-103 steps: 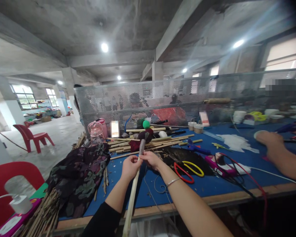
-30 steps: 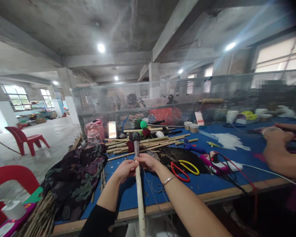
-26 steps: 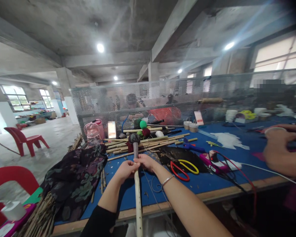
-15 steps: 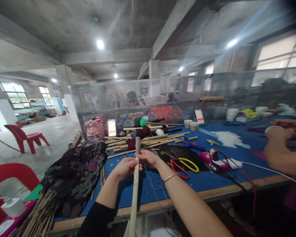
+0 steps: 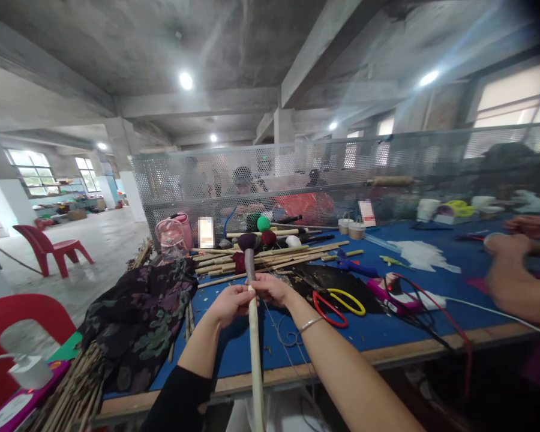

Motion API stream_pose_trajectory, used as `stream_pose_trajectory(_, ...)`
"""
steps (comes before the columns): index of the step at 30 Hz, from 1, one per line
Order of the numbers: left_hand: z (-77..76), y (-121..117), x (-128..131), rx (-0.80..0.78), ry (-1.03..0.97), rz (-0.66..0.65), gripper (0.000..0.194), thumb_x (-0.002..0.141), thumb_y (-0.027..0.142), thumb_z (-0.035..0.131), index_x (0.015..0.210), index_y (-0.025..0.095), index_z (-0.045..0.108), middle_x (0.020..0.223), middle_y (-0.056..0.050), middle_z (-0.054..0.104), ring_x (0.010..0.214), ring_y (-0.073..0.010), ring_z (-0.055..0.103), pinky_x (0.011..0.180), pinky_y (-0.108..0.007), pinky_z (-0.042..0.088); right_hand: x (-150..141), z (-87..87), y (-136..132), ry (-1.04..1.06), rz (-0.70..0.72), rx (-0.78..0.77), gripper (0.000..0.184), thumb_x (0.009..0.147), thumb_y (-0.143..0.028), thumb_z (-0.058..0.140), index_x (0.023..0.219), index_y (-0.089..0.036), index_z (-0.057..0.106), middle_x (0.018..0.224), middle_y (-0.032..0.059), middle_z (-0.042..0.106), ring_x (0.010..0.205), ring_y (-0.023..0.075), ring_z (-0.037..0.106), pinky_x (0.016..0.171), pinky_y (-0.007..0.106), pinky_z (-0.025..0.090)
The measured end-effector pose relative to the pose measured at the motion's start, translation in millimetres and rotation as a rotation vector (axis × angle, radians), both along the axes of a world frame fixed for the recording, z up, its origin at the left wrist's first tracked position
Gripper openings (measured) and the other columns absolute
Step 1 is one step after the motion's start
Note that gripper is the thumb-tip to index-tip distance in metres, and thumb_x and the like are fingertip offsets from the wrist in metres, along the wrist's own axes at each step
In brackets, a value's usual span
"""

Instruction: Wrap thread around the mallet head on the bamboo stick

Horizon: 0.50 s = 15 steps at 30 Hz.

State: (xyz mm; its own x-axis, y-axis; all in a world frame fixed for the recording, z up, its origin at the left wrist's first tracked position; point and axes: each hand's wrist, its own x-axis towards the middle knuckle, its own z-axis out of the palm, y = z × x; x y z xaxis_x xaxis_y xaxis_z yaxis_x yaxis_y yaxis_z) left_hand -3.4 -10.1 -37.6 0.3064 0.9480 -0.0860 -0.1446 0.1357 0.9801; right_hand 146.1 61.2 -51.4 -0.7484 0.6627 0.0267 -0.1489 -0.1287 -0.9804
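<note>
Both hands pinch a long pale stick (image 5: 255, 354) that runs from below the picture up over the blue table. My left hand (image 5: 233, 303) is closed on it from the left, just under a grey wrapped section (image 5: 250, 265). My right hand (image 5: 272, 289) grips from the right at nearly the same spot, fingertips close to the left ones. A dark rounded end (image 5: 247, 242) tops the stick. Thin grey wire or thread (image 5: 289, 339) hangs below my right hand. Scissors with red and yellow handles (image 5: 337, 307) lie right of my right forearm.
Several bamboo-like sticks (image 5: 292, 258) lie behind my hands, with a green ball (image 5: 263, 224). A dark floral cloth (image 5: 139, 324) covers the table's left. On the right are a purple-white power strip (image 5: 405, 298), cables, and another person's hand (image 5: 513, 264). A mesh partition (image 5: 198, 180) stands behind.
Both hands stay at the wrapped section while the stick turns and shifts its tilt between them; its lower end swung left, then back right. The view drifts slightly.
</note>
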Motion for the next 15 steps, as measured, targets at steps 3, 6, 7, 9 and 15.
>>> stream_pose_trajectory(3,-1.3,0,1,-0.034,0.025,0.012,0.037,0.059,0.041,0.072,0.072,0.012,0.053,0.057,0.001,0.052,0.053,-0.0090,0.052,0.052,-0.020,0.040,-1,-1.1,1,-0.049,-0.051,0.019,0.036,0.063,-0.041,0.070,0.074,-0.016,0.046,0.042,-0.0116,0.032,0.033,0.0019,0.018,0.034,0.019,0.006)
stream_pose_trajectory(6,-7.6,3,3,0.007,0.227,0.199,0.042,0.057,0.047,0.072,0.068,0.015,0.047,0.045,0.006,0.043,0.039,-0.0061,0.040,0.041,-0.019,0.029,-4,-3.4,1,-0.125,-0.123,0.048,0.036,0.063,-0.041,0.069,0.070,-0.016,0.045,0.040,-0.0116,0.031,0.031,0.0018,0.019,0.032,0.020,0.006)
stream_pose_trajectory(7,-9.3,4,4,0.033,0.291,0.243,0.043,0.056,0.048,0.073,0.066,0.016,0.046,0.043,0.007,0.041,0.037,-0.0055,0.038,0.039,-0.019,0.026,-5,-4.0,1,-0.135,-0.134,0.053,0.035,0.063,-0.041,0.069,0.071,-0.016,0.046,0.040,-0.0115,0.031,0.031,0.0019,0.019,0.032,0.020,0.006)
stream_pose_trajectory(9,-10.2,5,4,0.072,0.357,0.274,0.044,0.053,0.047,0.075,0.063,0.016,0.045,0.042,0.007,0.041,0.037,-0.0052,0.036,0.038,-0.019,0.024,-6,-4.6,1,-0.126,-0.140,0.056,0.035,0.063,-0.041,0.069,0.071,-0.016,0.046,0.041,-0.0111,0.033,0.031,0.0020,0.020,0.032,0.020,0.007)
stream_pose_trajectory(15,-0.9,-1,3,-0.029,0.037,0.068,0.039,0.059,0.044,0.073,0.069,0.012,0.054,0.058,-0.003,0.058,0.049,-0.0090,0.051,0.046,-0.020,0.035,-2,-3.3,1,0.033,-0.058,-0.024,0.035,0.063,-0.041,0.070,0.075,-0.016,0.048,0.042,-0.0109,0.034,0.033,0.0018,0.020,0.034,0.018,0.008)
